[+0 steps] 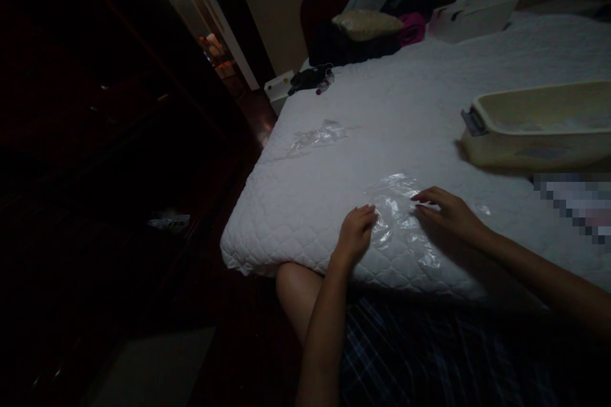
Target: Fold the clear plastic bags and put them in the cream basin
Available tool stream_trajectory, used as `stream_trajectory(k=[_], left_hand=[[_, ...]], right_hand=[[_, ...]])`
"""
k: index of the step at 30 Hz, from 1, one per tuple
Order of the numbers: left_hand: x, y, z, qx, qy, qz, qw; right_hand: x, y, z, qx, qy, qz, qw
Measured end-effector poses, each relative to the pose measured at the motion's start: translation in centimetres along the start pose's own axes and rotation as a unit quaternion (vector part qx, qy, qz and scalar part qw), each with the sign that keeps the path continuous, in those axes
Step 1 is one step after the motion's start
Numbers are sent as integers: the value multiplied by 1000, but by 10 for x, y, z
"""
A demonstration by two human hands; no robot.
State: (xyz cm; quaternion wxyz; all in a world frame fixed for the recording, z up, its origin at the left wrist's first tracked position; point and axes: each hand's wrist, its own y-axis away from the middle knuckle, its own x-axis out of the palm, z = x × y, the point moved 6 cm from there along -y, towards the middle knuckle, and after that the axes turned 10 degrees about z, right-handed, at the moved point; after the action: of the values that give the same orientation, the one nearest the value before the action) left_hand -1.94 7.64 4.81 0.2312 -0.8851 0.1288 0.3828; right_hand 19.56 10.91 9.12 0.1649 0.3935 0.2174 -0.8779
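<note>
Clear plastic bag point(401, 222): flat on white quilted mattress point(382, 133), near its front edge.
Left hand point(356, 233): fingers loosely curled, resting on bag's left edge.
Right hand point(446, 210): fingers spread flat, pressing bag's right side.
Second crumpled clear bag point(317, 137): well apart, near mattress's left edge.
Cream plastic tub point(539, 124): right, open quilt between.

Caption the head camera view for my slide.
Left hand and right hand touch a clear plastic bag on a white bed.
</note>
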Motion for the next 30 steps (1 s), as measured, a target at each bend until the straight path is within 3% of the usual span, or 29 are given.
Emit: stream_trajectory(k=[5,13,19,30], left_hand=[[-3,2,1,11,37,-8,999],[-10,9,-5,15,27,23,999],[-7,12,-9,16,-22,48,999],[-7,9,-8,4,-14,44,999]], right_hand=[[47,11,50,-105,65,98,988],[81,33,69,-171,195,83,962],[87,37,80,-173,234,80,954],[77,31,75,-145,129,65,979]])
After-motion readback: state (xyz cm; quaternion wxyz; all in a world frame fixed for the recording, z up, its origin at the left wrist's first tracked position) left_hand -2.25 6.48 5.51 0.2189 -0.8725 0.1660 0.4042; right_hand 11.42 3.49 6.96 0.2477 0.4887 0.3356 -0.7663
